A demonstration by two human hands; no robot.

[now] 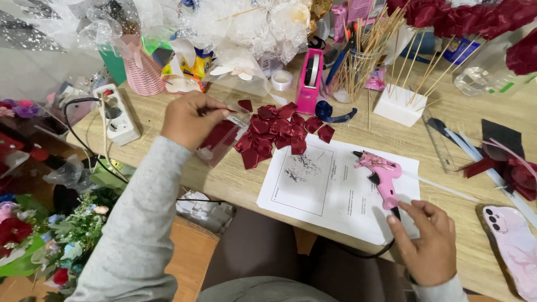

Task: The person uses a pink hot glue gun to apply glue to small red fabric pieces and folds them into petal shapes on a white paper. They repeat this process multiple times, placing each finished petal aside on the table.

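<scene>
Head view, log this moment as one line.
left hand: pinching dark red ribbon piece | right hand: touching pink glue gun handle | glue gun: lying on paper sheet

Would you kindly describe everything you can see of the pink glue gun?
The pink glue gun looks plastic, with a dark nozzle tip and dark trigger. It lies on its side on a white printed sheet, nozzle toward the red petal pieces. The right hand touches its handle end, where a dark cord leaves.
</scene>
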